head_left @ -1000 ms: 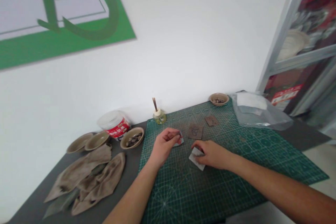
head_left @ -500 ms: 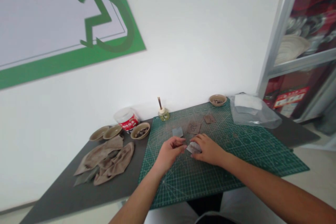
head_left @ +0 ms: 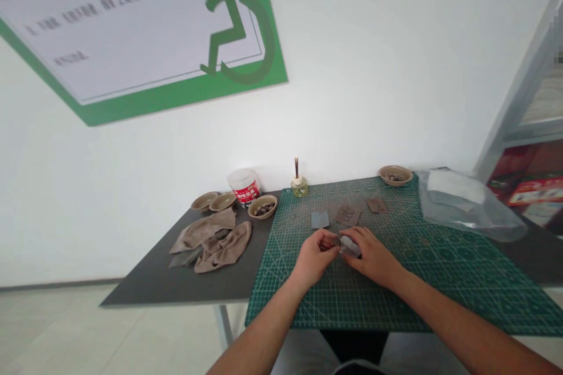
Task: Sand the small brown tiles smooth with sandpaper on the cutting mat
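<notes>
Grey and flat, the small pale sheet piece [head_left: 350,244] is being pinched by both hands just above the green gridded cutting mat [head_left: 396,299]. The left hand [head_left: 313,256], having set down the darker grey square [head_left: 319,220], is joining the right hand [head_left: 375,256] on it.

Both bare forearms stretch out from the near side and angle in toward each other. The left hand [head_left: 313,256] sits knuckles up, its fingers [head_left: 328,241] curled and pinched toward the right. The right hand [head_left: 373,256] meets it, back upward, fingers bent inward, with the tips of both hands close together.
</notes>
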Demonstrator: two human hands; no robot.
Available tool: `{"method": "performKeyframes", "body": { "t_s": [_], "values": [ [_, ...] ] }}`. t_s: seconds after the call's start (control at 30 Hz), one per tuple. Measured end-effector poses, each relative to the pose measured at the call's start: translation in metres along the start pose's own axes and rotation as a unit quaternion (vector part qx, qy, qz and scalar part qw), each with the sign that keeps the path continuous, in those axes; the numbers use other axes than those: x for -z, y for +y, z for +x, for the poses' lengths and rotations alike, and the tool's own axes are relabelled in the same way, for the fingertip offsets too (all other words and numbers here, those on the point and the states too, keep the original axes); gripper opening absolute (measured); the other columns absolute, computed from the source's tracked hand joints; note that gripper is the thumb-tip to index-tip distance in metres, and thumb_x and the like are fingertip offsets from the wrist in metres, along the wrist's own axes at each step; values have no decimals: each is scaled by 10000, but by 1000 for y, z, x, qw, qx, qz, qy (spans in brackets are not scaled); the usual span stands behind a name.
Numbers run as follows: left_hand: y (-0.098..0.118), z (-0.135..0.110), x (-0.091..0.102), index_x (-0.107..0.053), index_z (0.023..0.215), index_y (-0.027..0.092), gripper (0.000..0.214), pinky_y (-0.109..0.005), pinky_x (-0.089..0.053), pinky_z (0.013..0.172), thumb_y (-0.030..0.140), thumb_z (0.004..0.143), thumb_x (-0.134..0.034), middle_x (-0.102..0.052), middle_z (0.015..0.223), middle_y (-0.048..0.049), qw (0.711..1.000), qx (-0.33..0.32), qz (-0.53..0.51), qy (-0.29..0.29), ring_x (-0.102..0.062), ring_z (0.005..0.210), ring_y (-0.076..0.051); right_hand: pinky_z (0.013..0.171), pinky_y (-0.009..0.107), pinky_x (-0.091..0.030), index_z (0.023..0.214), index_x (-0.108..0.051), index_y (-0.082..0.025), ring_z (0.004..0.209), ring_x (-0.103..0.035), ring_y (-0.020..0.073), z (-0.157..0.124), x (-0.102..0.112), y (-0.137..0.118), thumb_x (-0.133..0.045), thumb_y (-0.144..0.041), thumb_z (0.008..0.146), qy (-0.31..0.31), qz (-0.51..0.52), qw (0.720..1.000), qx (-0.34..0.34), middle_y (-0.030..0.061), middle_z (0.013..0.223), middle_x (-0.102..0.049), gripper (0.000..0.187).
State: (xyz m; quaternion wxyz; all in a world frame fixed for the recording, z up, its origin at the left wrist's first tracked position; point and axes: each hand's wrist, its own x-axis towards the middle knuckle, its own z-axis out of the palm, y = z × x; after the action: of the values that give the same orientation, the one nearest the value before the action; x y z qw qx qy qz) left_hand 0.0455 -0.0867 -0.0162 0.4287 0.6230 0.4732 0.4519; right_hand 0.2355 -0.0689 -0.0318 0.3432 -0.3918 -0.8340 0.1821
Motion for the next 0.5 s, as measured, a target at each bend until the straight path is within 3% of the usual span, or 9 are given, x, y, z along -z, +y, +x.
{"method": "performKeyframes", "body": {
  "t_s": [0.17, 0.33, 0.43, 0.5],
  "values": [
    [-5, 2, -7, -634, 810, 157, 162, -260, -431, 636, 306, 766, -678, -641, 738, -10, 997, 3, 76, -16, -586, 689, -148, 844, 349, -465, 1103, -632, -219, 932, -607, 213, -3, 8, -6, -619, -287, 841, -9, 82, 997, -11, 64, 1030, -667, 272],
    [-8, 2, -10, -653, 874, 165, 176, -275, -427, 652, 323, 797, -648, -662, 792, -23, 990, -1, 136, -22, -593, 721, -164, 745, 312, -472, 970, -688, -222, 813, -636, 196, -6, 12, 1, -600, -317, 866, -29, 93, 994, -59, 34, 889, -691, 167],
    [-2, -3, -11, -664, 940, 192, 225, -322, -426, 767, 331, 767, -694, -668, 912, -39, 981, -31, 189, -13, -584, 868, -205, 739, 311, -463, 930, -695, -222, 811, -623, 197, -6, 10, 8, -612, -282, 849, -24, 56, 996, -60, 33, 873, -678, 131],
    [3, -8, -12, -654, 1036, 225, 293, -365, -397, 852, 351, 775, -696, -650, 1050, -52, 955, -77, 284, -17, -541, 1010, -242, 765, 324, -458, 933, -691, -220, 842, -612, 204, -4, 9, 11, -609, -262, 847, -14, 23, 998, -63, 42, 896, -670, 126]
  ]
}}
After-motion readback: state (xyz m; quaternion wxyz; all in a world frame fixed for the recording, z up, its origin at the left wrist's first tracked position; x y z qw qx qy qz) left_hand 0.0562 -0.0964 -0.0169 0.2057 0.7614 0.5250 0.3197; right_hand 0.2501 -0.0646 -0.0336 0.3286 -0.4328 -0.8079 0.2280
